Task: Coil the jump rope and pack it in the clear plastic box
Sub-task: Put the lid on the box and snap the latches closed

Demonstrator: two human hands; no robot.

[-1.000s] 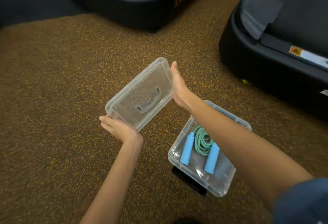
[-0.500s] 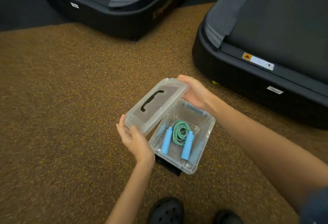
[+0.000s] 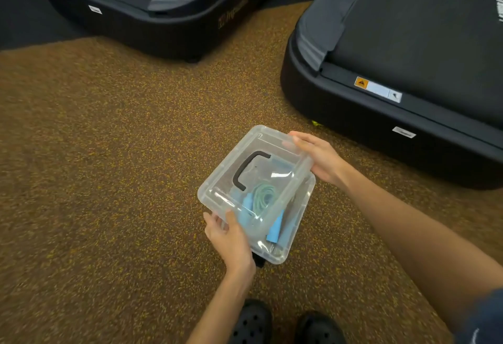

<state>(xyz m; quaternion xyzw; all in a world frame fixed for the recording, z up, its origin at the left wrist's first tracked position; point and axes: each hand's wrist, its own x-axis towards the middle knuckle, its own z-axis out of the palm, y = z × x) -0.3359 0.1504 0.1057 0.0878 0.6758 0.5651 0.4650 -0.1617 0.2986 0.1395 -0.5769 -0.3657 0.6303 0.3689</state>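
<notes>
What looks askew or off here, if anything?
The lid sits skewed over the clear box, not seated: the box's near right corner is uncovered. Left hand and right hand grip opposite lid corners. The jump rope lies coiled inside; nothing spilled.

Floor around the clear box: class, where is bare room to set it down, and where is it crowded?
Bare carpet spreads left of the box. Crowded: two black machines behind and right, shoes near the person.

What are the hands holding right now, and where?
Both hold the clear lid: left hand at its near corner, right hand at its far edge.
</notes>
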